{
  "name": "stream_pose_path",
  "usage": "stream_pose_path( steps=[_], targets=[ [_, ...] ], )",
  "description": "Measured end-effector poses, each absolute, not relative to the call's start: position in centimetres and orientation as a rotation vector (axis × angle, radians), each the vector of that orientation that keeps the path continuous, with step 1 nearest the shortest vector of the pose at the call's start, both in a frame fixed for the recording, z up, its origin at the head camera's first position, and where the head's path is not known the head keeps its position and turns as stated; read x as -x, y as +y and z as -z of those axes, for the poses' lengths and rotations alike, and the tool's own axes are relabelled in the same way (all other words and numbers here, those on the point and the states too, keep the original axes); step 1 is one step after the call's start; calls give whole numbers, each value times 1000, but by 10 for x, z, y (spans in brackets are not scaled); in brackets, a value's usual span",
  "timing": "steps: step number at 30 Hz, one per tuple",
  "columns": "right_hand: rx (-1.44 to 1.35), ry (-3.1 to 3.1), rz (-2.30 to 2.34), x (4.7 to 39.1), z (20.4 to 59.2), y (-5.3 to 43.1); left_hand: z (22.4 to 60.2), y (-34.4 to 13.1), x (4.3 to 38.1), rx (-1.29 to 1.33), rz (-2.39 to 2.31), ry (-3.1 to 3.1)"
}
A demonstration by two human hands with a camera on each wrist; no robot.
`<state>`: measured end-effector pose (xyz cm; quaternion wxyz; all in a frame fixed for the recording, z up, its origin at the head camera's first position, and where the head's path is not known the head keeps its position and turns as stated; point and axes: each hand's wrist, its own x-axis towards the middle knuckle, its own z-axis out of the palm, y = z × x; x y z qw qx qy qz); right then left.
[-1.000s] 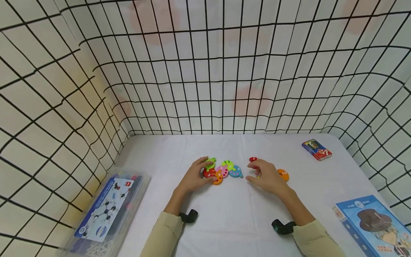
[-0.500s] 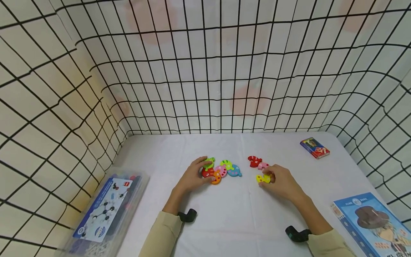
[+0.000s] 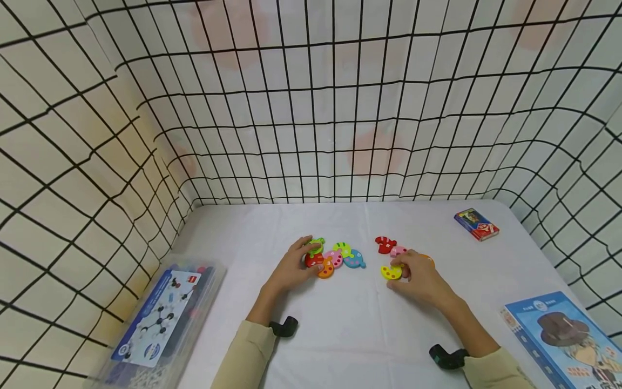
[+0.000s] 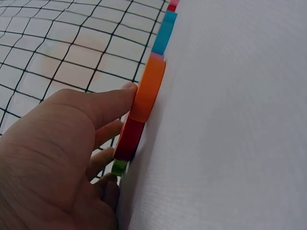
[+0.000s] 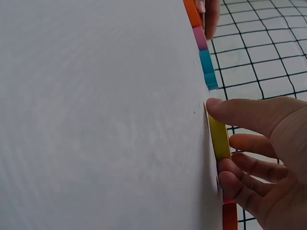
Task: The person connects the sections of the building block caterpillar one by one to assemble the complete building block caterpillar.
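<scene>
On the white cloth lies a curved row of joined, numbered puzzle pieces: a green one (image 3: 317, 247), a red one (image 3: 313, 261), an orange one (image 3: 326, 268), then pink, lime and blue (image 3: 355, 259). My left hand (image 3: 291, 267) grips the row's left end, its thumb against the orange edge (image 4: 149, 91) and its fingers near the green piece. To the right, my right hand (image 3: 420, 276) pinches a spotted yellow puzzle piece (image 3: 391, 272) between thumb and fingers, close over the cloth. A gap separates it from the blue piece.
Beyond the right hand lie a red striped piece (image 3: 385, 245) and a pink piece (image 3: 398, 250); an orange one (image 3: 429, 259) is mostly hidden. A card box (image 3: 477, 224) is back right, a blue book (image 3: 563, 337) front right, a clear plastic case (image 3: 165, 319) left. Wire mesh (image 3: 335, 121) surrounds the table.
My right hand first drew back toward me and to the right, uncovering the red and pink pieces, then brought the yellow piece slightly left. The left hand stays at the row.
</scene>
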<state>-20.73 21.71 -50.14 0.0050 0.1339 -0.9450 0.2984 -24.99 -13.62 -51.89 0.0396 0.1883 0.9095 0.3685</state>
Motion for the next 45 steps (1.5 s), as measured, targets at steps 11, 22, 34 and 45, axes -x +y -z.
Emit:
stream_pose_path(
  steps=[11,22,34,45],
  targets=[
    [-403,-2997,-941,203,498,210,523,-131,251,-543,-1076,2854],
    [-327,-3011,-959,206,501,213,525,-130,252,-564,-1103,2923],
    [-335,-2989,-980,210,495,210,523,-141,252,-540,-1120,2907],
    [-405,-2923,-1024,224,486,193,527,-145,255,-527,-1120,2896]
  ],
)
